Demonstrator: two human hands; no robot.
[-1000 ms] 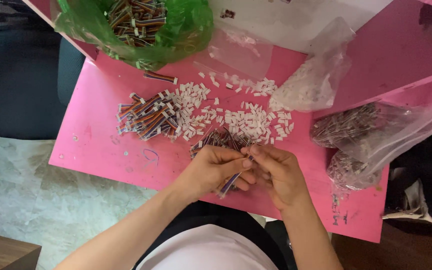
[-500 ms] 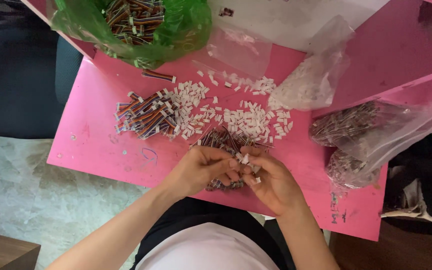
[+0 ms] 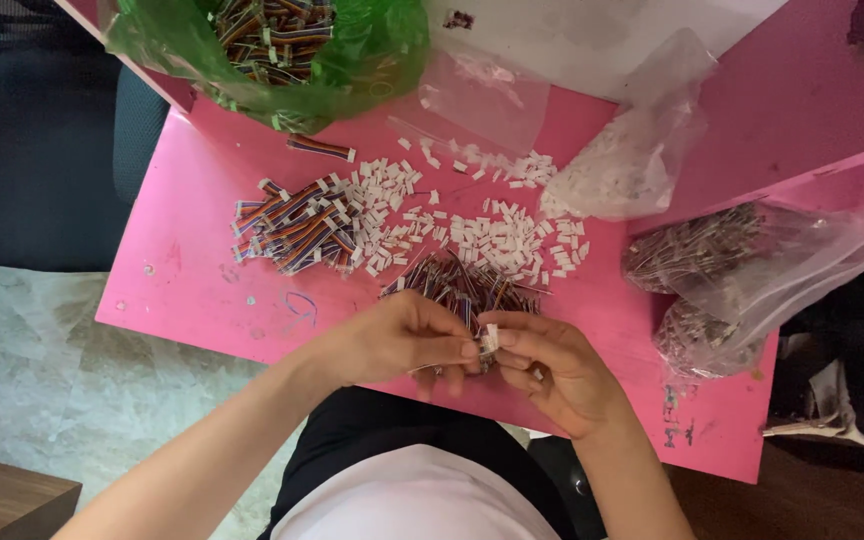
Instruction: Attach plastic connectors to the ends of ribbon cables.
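My left hand (image 3: 407,340) and my right hand (image 3: 552,370) meet over the near edge of the pink table (image 3: 192,280). Between their fingertips they pinch a small white plastic connector (image 3: 490,338) joined to a short multicoloured ribbon cable, which my left fingers mostly hide. Just beyond the hands lies a bunch of finished cables (image 3: 467,283). Farther out, loose white connectors (image 3: 497,235) are scattered, with a heap of striped ribbon cables (image 3: 292,225) to their left.
A green plastic bag (image 3: 272,45) of ribbon cables stands at the back left. A clear bag of white connectors (image 3: 632,160) lies at the back right, with clear bags of dark parts (image 3: 722,270) at the right. A dark chair (image 3: 32,150) is at the left.
Both hands have stayed over the table's near edge and closed together. The cable that hung from my left hand one second ago is now tucked in my fingers, with a white connector at the fingertips.
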